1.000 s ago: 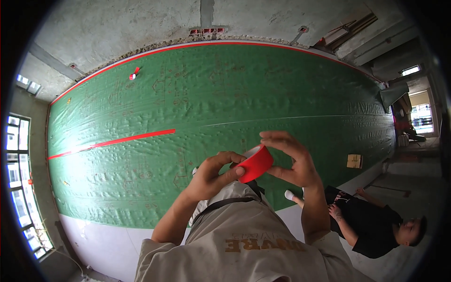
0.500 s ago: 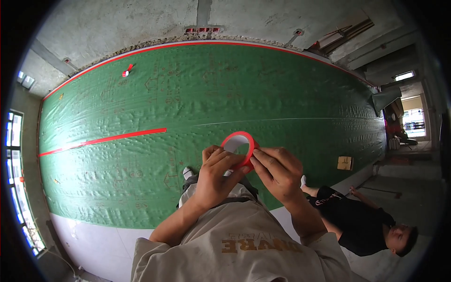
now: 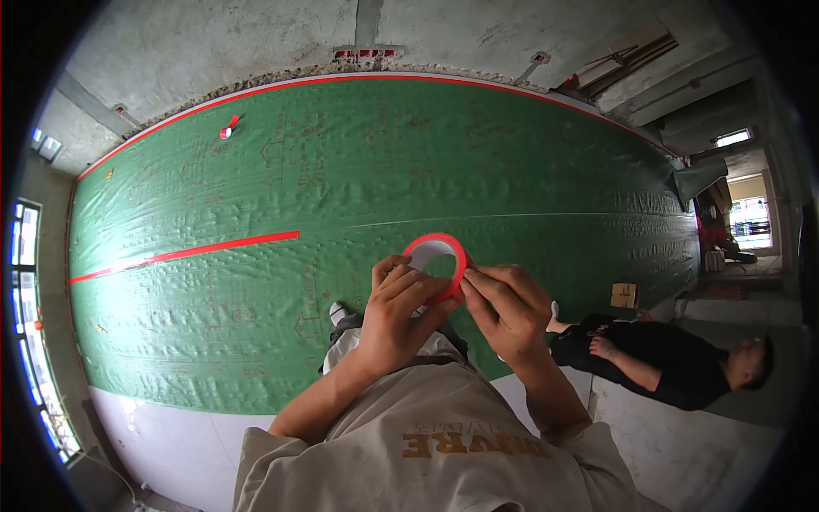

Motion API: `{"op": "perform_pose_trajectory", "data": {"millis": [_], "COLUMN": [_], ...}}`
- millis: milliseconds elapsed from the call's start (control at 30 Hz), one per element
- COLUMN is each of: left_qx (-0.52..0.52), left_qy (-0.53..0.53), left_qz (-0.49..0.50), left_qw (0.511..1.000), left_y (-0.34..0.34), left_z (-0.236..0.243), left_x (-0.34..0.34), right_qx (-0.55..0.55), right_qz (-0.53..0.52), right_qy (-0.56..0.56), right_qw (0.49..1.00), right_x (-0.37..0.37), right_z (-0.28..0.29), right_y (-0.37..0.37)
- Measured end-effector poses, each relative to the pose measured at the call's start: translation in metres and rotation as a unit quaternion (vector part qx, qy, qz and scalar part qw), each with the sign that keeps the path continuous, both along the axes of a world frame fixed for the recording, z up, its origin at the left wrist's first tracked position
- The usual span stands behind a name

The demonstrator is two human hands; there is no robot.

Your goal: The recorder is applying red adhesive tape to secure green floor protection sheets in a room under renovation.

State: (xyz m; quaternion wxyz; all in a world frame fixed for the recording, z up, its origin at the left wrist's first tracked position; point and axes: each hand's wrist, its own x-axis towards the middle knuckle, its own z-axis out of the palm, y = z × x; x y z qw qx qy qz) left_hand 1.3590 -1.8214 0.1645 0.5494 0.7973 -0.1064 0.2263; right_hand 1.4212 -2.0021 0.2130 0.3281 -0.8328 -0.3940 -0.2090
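Note:
Between my hands, in front of my waist, is a roll of red tape [image 3: 440, 241] with a pale inner core. My left hand [image 3: 399, 305] grips the ring from its left side, fingers curled over its rim. The fingertips of my right hand [image 3: 508, 309] pinch the roll's right edge; whether they hold a loose tape end, I cannot tell. Below the roll spreads a green protective floor sheet [image 3: 358, 162]. A strip of red tape [image 3: 226, 244] lies on it at the left, along a seam that continues to the right as a thin line.
Another roll of red tape [image 3: 225, 133] rests on the sheet at the far left. A person in black [image 3: 661, 354] is at my right. Beyond the sheet's right part lies a cardboard box [image 3: 624, 295]. Bare concrete walls [image 3: 247, 38] and pale floor tiles [image 3: 188, 435] border the sheet.
The tape roll has risen slightly in my hands, which keep nearly the same hold. The person at the right has turned and shifted, and an arm now lies across the front of the body.

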Motion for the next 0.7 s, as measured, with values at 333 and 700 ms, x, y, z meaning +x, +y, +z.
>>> {"op": "perform_pose_trajectory", "data": {"millis": [333,700], "left_qx": [-0.011,0.099], "left_qy": [0.006,-0.049], "left_qz": [0.036,0.093], "left_qw": [0.999,0.989], "left_y": [-0.007,-0.014], "left_z": [0.0,0.001], "left_x": [0.003,0.003], "right_qx": [0.066,0.014], "right_qz": [-0.006,-0.014], "right_qy": [0.067,0.02], "right_qw": [0.996,1.0], "right_x": [0.007,-0.003], "right_z": [-0.006,-0.006], "right_y": [-0.009,-0.002]}}
